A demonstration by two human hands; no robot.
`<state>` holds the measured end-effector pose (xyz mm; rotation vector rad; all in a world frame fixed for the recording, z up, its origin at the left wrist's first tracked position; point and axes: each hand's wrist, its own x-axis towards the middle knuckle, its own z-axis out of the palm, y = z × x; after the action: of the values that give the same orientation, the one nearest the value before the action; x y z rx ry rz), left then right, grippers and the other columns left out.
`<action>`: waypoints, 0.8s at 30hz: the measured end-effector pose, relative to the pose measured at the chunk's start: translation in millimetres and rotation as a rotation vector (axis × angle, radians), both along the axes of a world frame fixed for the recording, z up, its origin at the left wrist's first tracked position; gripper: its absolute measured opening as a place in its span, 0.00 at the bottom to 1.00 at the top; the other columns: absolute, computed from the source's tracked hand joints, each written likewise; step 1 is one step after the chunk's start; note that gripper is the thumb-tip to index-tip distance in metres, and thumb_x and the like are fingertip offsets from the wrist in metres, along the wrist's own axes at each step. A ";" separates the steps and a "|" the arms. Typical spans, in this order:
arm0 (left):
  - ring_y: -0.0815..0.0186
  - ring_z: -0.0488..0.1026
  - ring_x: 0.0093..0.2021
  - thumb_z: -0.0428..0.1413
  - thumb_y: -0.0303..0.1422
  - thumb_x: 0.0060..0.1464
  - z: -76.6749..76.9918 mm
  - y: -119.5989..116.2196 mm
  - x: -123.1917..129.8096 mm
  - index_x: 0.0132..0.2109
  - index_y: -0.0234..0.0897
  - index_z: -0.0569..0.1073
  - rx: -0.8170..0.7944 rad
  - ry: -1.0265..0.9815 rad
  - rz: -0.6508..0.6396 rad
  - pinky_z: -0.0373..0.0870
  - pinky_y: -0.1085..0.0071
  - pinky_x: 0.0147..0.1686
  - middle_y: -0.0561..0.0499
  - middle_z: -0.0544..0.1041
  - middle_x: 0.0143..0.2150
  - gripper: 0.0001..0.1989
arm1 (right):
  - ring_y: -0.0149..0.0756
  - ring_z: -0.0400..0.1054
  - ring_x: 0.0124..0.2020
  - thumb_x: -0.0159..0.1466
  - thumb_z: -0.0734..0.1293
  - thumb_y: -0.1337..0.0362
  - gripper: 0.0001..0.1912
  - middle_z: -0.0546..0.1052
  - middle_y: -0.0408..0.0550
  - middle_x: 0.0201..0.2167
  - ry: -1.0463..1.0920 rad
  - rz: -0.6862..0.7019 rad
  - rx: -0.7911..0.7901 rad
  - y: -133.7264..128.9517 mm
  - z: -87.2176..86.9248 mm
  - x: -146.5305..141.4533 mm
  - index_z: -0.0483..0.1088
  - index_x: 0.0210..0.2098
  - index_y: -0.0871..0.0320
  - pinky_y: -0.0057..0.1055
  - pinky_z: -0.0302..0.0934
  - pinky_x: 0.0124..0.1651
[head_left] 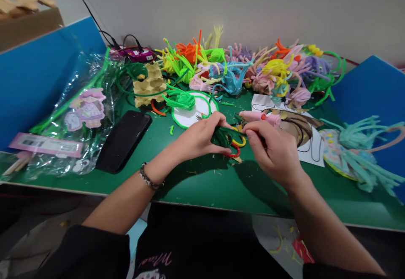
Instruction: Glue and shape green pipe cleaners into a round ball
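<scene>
Left hand (198,138) – fingers curled and pinched onto a dark green pipe-cleaner bundle (222,136), thumb on top. Right hand (272,150) meets it from the other side: fingertips pressed together on the bundle's right end, index and thumb closing on the wire. Bundle sits right between the two sets of fingertips, held just above the green table (202,186).

Directly under the fingertips: a red loop (233,152) and a yellow loop (240,141) of pipe cleaner, touching the bundle – can't tell if they're wound into it. Just beyond the right fingers: pink tool (261,117) lying on a printed sheet (308,142). Beyond the left fingers: white disc with green rim (193,112), green coil on it. Left of the left wrist: black phone (123,140), then a clear bag (76,114) of supplies. Far side of table, well beyond both hands: row of finished multicolour pipe-cleaner pieces (247,70).
</scene>
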<state>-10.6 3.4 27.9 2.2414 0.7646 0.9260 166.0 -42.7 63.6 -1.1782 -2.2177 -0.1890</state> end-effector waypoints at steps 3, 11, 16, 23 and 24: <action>0.61 0.73 0.41 0.63 0.35 0.39 1.7 1.0 -0.9 0.34 0.41 0.55 -0.059 -0.024 -0.001 0.68 0.68 0.36 0.48 0.75 0.41 0.23 | 0.28 0.65 0.18 0.62 0.57 0.68 0.07 0.75 0.43 0.23 0.000 0.003 0.029 -7.1 -3.8 -5.5 0.65 0.31 0.56 0.26 0.55 0.24; 0.58 0.74 0.44 0.64 0.35 0.38 8.6 0.1 -6.5 0.32 0.41 0.53 -0.122 -0.106 0.006 0.68 0.67 0.38 0.47 0.74 0.39 0.25 | 0.31 0.71 0.26 0.63 0.57 0.67 0.08 0.78 0.44 0.29 -0.005 0.035 -0.047 -17.4 -7.7 -7.1 0.68 0.35 0.55 0.26 0.61 0.29; 0.57 0.74 0.44 0.65 0.34 0.37 7.4 -0.4 -5.5 0.32 0.41 0.53 -0.150 -0.168 -0.022 0.68 0.66 0.39 0.49 0.72 0.37 0.25 | 0.30 0.71 0.24 0.63 0.58 0.67 0.08 0.78 0.43 0.26 0.016 0.036 -0.090 -19.1 -8.6 -6.9 0.68 0.34 0.55 0.25 0.61 0.27; 0.58 0.74 0.40 0.66 0.41 0.32 4.4 0.2 -1.5 0.32 0.40 0.57 -0.183 -0.216 0.056 0.69 0.66 0.37 0.52 0.70 0.33 0.26 | 0.30 0.71 0.24 0.62 0.59 0.70 0.07 0.78 0.43 0.26 0.135 0.060 -0.038 -20.2 -14.2 -11.9 0.68 0.33 0.56 0.24 0.63 0.26; 0.58 0.73 0.40 0.66 0.42 0.31 4.0 -0.1 -0.4 0.32 0.40 0.58 -0.193 -0.221 0.076 0.70 0.66 0.36 0.52 0.70 0.32 0.27 | 0.30 0.71 0.24 0.61 0.59 0.71 0.07 0.78 0.43 0.26 0.157 0.052 -0.029 -20.5 -15.6 -12.9 0.68 0.33 0.55 0.24 0.63 0.26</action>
<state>-11.0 3.3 31.9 1.9178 0.8048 1.0679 153.1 -63.1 48.1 -1.1103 -2.1168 -0.0420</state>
